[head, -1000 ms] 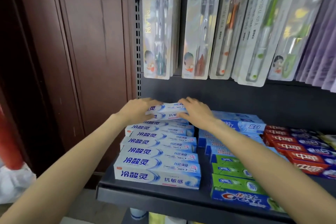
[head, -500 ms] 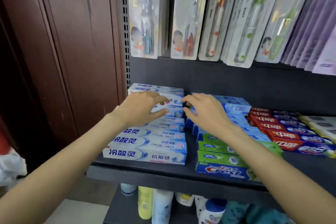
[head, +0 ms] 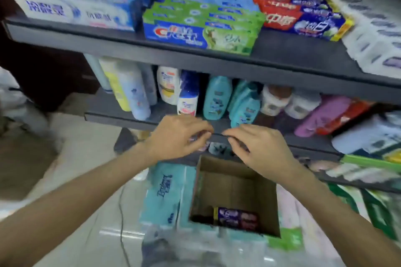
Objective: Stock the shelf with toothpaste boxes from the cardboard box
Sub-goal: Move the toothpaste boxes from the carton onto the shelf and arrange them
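The open cardboard box [head: 236,180] stands on the floor below me, with a dark purple and red toothpaste box [head: 237,218] lying at its bottom. My left hand [head: 180,134] and my right hand [head: 258,147] hover side by side above the box, fingers loosely curled, holding nothing. On the grey shelf [head: 152,50] above lie rows of toothpaste: white and blue boxes [head: 76,6] at the left, green and blue Crest boxes [head: 201,30] in the middle, red and blue boxes [head: 301,17] to the right.
A lower shelf [head: 121,118] holds shampoo bottles [head: 217,97] and other bottles. Teal tissue packs [head: 167,191] lie left of the box. Green and white packs [head: 368,169] fill the right side. A dark wooden cabinet [head: 43,71] stands at the left.
Both hands have left the white and blue toothpaste stack on the shelf and dropped down over the cardboard box. The view has tilted down from the shelf toward the floor.
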Demonstrator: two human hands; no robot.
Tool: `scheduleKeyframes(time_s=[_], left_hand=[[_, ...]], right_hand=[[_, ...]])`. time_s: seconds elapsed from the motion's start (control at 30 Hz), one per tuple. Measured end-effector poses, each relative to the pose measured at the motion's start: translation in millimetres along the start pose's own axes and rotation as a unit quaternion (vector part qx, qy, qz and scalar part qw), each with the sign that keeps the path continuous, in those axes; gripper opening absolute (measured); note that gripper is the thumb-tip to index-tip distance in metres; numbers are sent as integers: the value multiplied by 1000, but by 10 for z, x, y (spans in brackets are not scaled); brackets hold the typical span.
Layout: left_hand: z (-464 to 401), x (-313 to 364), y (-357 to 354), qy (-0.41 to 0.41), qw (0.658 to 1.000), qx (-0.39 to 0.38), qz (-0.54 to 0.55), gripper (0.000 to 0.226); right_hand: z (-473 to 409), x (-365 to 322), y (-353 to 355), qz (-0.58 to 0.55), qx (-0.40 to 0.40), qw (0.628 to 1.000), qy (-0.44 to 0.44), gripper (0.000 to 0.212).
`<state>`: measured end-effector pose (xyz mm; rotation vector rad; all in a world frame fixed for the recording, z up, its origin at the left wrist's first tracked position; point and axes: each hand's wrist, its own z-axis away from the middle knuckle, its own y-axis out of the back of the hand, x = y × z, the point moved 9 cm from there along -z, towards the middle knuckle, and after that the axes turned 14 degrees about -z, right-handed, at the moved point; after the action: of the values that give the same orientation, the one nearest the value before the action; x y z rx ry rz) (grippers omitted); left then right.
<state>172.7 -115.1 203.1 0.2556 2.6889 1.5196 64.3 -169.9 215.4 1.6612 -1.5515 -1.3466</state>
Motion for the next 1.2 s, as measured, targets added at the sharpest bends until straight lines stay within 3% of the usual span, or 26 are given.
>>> scheduleKeyframes(time_s=[0.1,0.2,0.27,0.43,0.6,0.77,0.87,1.1,1.2], left_hand=[[530,71,-972,146,981,-122,49,36],[1244,-22,-1887,329,896,-283,93,57],[1641,29,-2303,399,837,-359,109,58],[2129,146,-2847,493,770,-388,118,64],[2217,173,-2928,521,776,-338,105,30],[2368,161,-2962,529,784,-300,123,26],[2360,154,-2996,529,789,-284,130,27],[2394,187,-2981,546,789,-251,126,27],[2386,194,-2960,552,787,-246,121,27]], right_hand=[[834,568,-571,-40,-97,989,-100,22],[1560,1102,-1149,-71,-178,959,-210,21],[1904,1329,-1516,-80,-235,932,-263,28],[2190,1517,-2254,-78,-315,908,-265,48],[1958,1392,-2989,-74,-345,933,-78,60],[1804,1347,-3926,-31,-438,897,53,52],[1841,1458,-4373,7,-477,877,57,51],[1910,1550,-4609,136,-452,881,30,62],[1880,1558,-4591,142,-432,887,86,52]])
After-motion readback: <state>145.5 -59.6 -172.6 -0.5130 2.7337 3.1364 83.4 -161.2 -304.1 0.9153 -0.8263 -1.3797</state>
